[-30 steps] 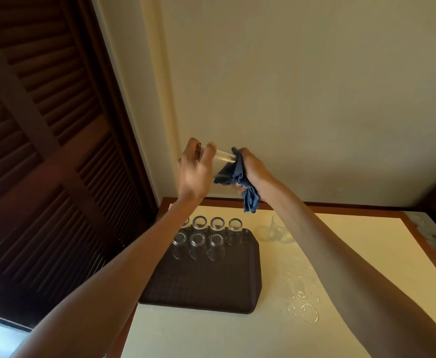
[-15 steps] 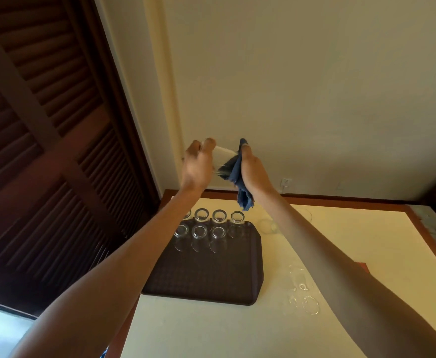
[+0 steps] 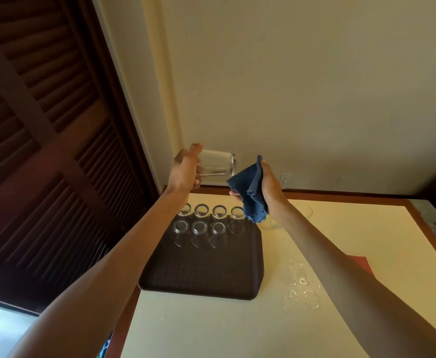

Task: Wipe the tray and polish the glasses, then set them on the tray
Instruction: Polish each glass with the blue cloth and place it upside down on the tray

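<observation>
Standing in two rows at the far end of the dark tray (image 3: 206, 270) are clear glasses (image 3: 201, 211); loose glasses (image 3: 302, 288) lie on the table (image 3: 237, 329) right of the tray, partly hidden by the right forearm, and the left forearm covers the tray's left edge. Above the tray's far end the left hand (image 3: 185, 169) grips a glass (image 3: 218, 164) held on its side, while the right hand (image 3: 269, 186) clutches a blue cloth (image 3: 247, 192) whose hanging end hides the tray's far right corner. Half a second ago the cloth was pushed into the glass's mouth; now it is out, just beside the rim
</observation>
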